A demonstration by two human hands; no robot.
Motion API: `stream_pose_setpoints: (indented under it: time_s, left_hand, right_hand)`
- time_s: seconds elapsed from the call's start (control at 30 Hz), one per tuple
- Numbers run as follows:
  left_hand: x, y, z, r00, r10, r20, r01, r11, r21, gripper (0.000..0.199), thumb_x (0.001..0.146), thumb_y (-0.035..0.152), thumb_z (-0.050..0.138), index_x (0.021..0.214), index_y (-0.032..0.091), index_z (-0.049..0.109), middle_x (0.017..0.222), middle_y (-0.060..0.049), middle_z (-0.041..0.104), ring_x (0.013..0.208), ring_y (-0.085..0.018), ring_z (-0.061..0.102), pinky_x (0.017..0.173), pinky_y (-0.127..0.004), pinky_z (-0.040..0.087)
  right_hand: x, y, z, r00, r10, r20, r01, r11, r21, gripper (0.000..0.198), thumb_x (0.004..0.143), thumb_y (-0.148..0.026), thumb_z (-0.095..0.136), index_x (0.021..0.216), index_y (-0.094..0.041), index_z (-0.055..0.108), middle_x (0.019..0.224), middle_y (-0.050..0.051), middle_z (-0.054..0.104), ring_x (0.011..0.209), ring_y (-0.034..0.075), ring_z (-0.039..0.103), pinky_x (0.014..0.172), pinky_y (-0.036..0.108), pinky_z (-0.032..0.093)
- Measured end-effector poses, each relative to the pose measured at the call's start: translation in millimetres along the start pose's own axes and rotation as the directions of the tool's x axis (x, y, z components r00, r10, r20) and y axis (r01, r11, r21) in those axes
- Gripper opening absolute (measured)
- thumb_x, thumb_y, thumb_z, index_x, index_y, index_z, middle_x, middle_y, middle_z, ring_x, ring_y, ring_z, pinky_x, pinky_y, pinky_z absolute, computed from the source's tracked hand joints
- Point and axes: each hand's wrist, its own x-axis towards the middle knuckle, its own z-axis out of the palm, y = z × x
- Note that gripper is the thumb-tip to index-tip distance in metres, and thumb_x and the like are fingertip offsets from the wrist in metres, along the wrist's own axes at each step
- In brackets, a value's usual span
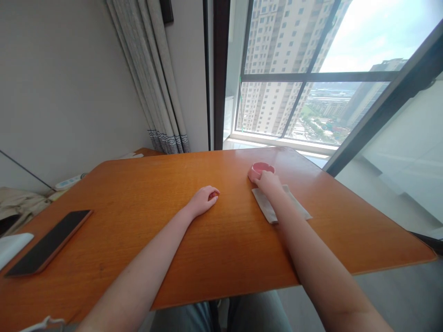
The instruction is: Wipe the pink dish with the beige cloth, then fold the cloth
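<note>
My right hand [268, 180] grips the near rim of a small pink round dish [260, 168] on the far part of the orange wooden table [221, 240]. Under my right wrist lies a folded beige cloth [266, 206], flat on the table. My left hand [205, 199] rests on the table near its middle, fingers curled into a loose fist with nothing visible in it, about a hand's width left of the dish.
A dark phone in a brown case [48, 242] lies at the table's left. A white object [12, 246] sits at the left edge. Grey curtains [155, 83] and a large window [311, 74] stand behind the table. Bedding [17, 203] lies at far left.
</note>
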Motion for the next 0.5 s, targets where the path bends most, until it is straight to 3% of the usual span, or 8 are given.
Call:
stream_pose_setpoints:
  time_s: [0.13,0.3,0.4,0.5]
  left_hand:
    - [0,0,0,1.0,0.002,0.001,-0.002,1.0,0.0,0.021,0.083,0.027,0.049,0.096,0.018,0.063,0.089,-0.005,0.061,0.082,-0.017,0.057,0.078,-0.031,0.046]
    - [0,2,0,1.0,0.008,0.012,-0.008,1.0,0.029,0.021,0.084,0.026,0.048,0.095,0.018,0.063,0.088,-0.006,0.062,0.083,-0.017,0.057,0.081,-0.033,0.047]
    - [-1,6,-3,0.996,0.076,-0.053,-0.07,0.992,0.108,0.022,0.085,0.024,0.047,0.099,0.018,0.062,0.103,-0.009,0.061,0.099,-0.02,0.056,0.093,-0.038,0.044]
    - [-3,14,-12,0.966,0.158,-0.206,-0.104,0.962,0.251,0.038,0.084,0.025,0.051,0.122,0.019,0.053,0.137,-0.012,0.044,0.131,-0.025,0.036,0.109,-0.045,0.03]
  right_hand:
    - [8,5,6,0.999,-0.026,-0.034,0.025,1.0,-0.01,0.034,0.087,-0.033,0.05,0.106,-0.007,0.062,0.108,0.019,0.061,0.101,0.029,0.057,0.085,0.037,0.04]
    - [9,1,19,0.969,-0.12,-0.216,0.141,0.986,0.084,0.027,0.086,-0.033,0.051,0.096,-0.01,0.063,0.104,0.016,0.059,0.099,0.027,0.053,0.088,0.037,0.04]
    - [2,-17,26,0.909,-0.313,-0.275,0.354,0.928,0.116,0.02,0.084,-0.033,0.056,0.087,-0.014,0.062,0.1,0.012,0.058,0.102,0.027,0.05,0.091,0.039,0.04]
    - [-9,-42,33,0.8,-0.525,-0.289,0.579,0.802,0.146,0.013,0.082,-0.03,0.062,0.084,-0.017,0.062,0.096,0.009,0.057,0.109,0.027,0.047,0.099,0.043,0.038]
